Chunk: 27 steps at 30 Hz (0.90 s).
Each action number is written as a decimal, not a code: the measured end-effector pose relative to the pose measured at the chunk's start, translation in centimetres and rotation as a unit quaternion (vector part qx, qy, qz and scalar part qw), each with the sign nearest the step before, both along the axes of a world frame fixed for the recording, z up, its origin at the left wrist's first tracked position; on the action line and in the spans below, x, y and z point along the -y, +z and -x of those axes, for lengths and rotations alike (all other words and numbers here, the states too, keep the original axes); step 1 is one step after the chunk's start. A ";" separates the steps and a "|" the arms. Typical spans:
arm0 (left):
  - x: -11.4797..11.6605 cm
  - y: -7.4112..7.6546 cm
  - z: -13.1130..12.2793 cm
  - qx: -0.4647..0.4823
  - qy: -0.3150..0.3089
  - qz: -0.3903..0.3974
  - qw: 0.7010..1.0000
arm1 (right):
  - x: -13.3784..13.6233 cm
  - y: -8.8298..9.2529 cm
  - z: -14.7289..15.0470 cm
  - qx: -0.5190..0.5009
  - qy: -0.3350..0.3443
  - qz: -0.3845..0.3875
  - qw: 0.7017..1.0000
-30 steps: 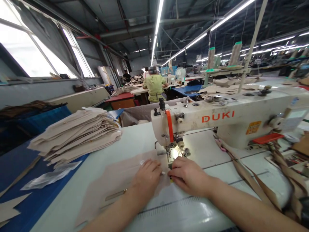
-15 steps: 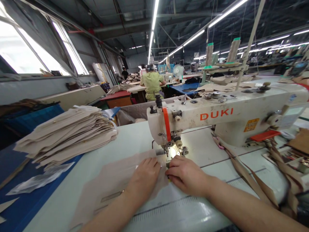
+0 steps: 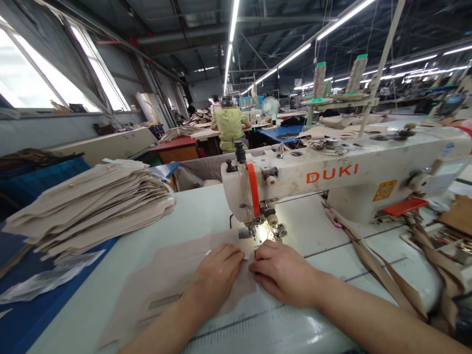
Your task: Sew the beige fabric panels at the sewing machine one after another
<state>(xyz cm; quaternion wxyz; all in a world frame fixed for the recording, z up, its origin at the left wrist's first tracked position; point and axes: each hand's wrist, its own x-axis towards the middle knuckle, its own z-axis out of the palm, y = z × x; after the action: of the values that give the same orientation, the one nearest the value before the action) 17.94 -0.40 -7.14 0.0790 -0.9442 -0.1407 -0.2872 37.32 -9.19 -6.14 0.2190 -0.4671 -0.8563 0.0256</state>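
A beige fabric piece (image 3: 173,275) lies flat on the pale sewing table (image 3: 206,206), its far edge under the presser foot (image 3: 258,231) of a white DUKI sewing machine (image 3: 332,172). My left hand (image 3: 217,275) presses down on the fabric just left of the needle, fingers together and curled. My right hand (image 3: 282,273) rests on the fabric's edge right in front of the needle, fingers bent and pinching it. The two hands almost touch.
A tall stack of beige cut pieces (image 3: 88,204) sits at the table's left on a blue surface (image 3: 44,305). Tan strips (image 3: 387,275) trail off the right side. A person in a green top (image 3: 230,129) sits at a farther table. Thread cones (image 3: 356,73) stand behind the machine.
Both hands have slid slightly forward toward the needle with the fabric. The camera view has shifted a little to the right.
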 end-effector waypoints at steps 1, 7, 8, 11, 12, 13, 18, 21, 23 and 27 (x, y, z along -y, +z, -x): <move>0.0 0.1 -0.1 0.004 -0.003 -0.011 1.000 | 0.0 0.0 0.0 0.004 -0.001 0.004 1.000; -0.4 -0.2 0.0 -0.008 -0.003 0.022 1.000 | -0.3 0.0 0.2 0.012 -0.008 0.017 1.000; -0.5 -0.3 0.1 -0.008 0.004 0.034 0.999 | -0.4 0.0 0.2 0.013 -0.011 0.016 1.000; -0.7 -0.6 0.2 -0.014 0.011 0.036 0.999 | -0.5 -0.1 0.2 0.017 -0.012 0.014 1.000; -0.7 -0.7 0.2 -0.018 0.011 0.028 0.999 | -0.5 -0.1 0.2 0.018 -0.010 0.011 1.000; -0.6 -0.7 0.2 -0.025 0.011 0.018 0.999 | -0.4 -0.1 0.2 0.018 -0.007 0.008 1.000; -0.3 -0.5 0.2 -0.076 0.030 -0.030 0.996 | -0.2 0.1 0.3 0.010 -0.003 0.002 1.000; 0.0 -0.4 0.1 -0.119 0.049 -0.027 0.991 | -0.2 0.1 0.3 0.010 -0.004 0.004 1.000; 0.1 -0.4 0.0 -0.129 0.057 -0.025 0.990 | -0.2 0.1 0.2 0.008 -0.002 0.005 1.000; 0.2 -0.5 -0.1 -0.129 0.060 -0.024 0.990 | -0.3 0.0 0.3 0.003 0.000 0.002 1.000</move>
<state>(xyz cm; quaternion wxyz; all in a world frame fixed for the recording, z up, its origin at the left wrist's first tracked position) 18.02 -0.57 -7.60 0.1365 -0.9610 -0.1785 -0.1615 37.05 -8.90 -6.13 0.2152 -0.4676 -0.8570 0.0263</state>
